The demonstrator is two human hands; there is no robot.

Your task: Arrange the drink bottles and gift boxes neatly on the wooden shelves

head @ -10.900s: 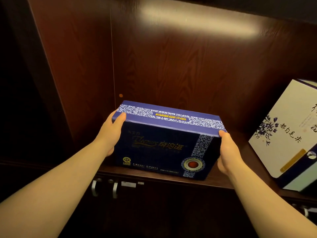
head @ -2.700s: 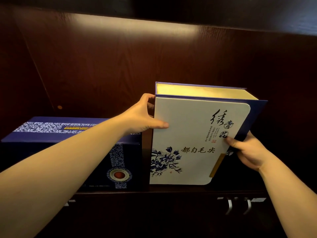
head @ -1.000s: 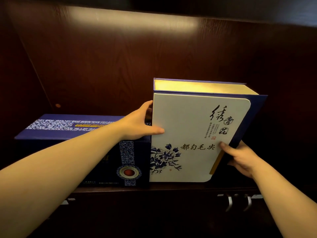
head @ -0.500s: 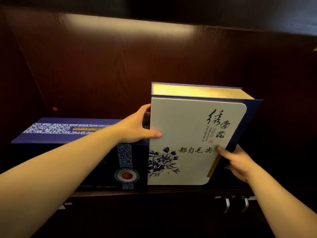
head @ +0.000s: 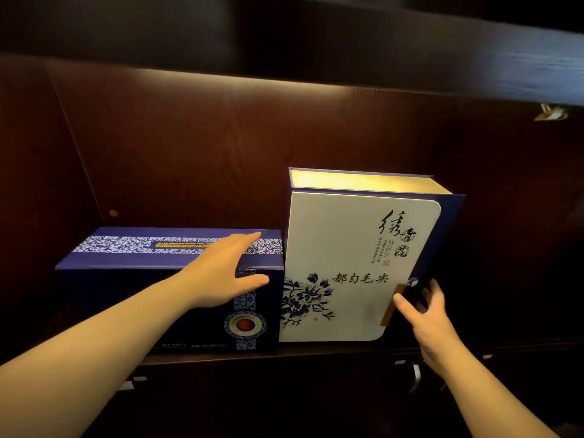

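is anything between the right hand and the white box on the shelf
Nothing visible. The right hand is open at the white box, its fingers at the lower right edge, with no object between them.

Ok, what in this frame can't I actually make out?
Head view only:
- Blue box: front print mostly lost in shadow; right end covered by the left hand.
- White box: right side dark, lower edge behind the right hand; small print too small to read.
- Handles below the shelf: dim, partly behind the right arm.
- Object at top right: blurred, unidentifiable.
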